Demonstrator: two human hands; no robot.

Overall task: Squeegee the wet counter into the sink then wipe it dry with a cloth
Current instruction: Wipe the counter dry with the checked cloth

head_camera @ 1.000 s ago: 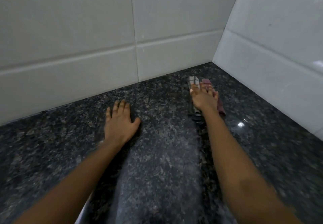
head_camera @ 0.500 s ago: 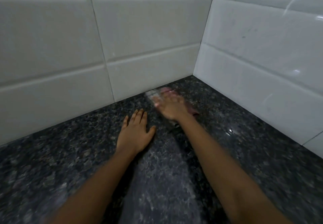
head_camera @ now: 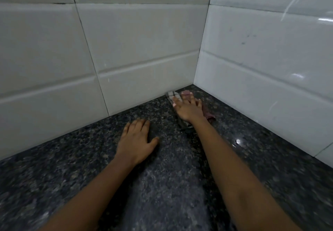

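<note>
2 hands lie flat, unclenched: left hand [head_camera: 135,141] on counter [head_camera: 176,180], right hand [head_camera: 187,109] pressing cloth [head_camera: 208,113].

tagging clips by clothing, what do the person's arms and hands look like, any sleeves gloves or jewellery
Both forearms are bare, no sleeves in view. The left hand and right hand wear no gloves, and no rings, watch or bracelets show. The right hand's fingernails look pale pink.

The cloth [head_camera: 208,112] lay on the counter [head_camera: 270,158] in the far corner beneath the right hand [head_camera: 188,109]; the left hand [head_camera: 136,143] rested nearer, leftward.
</note>
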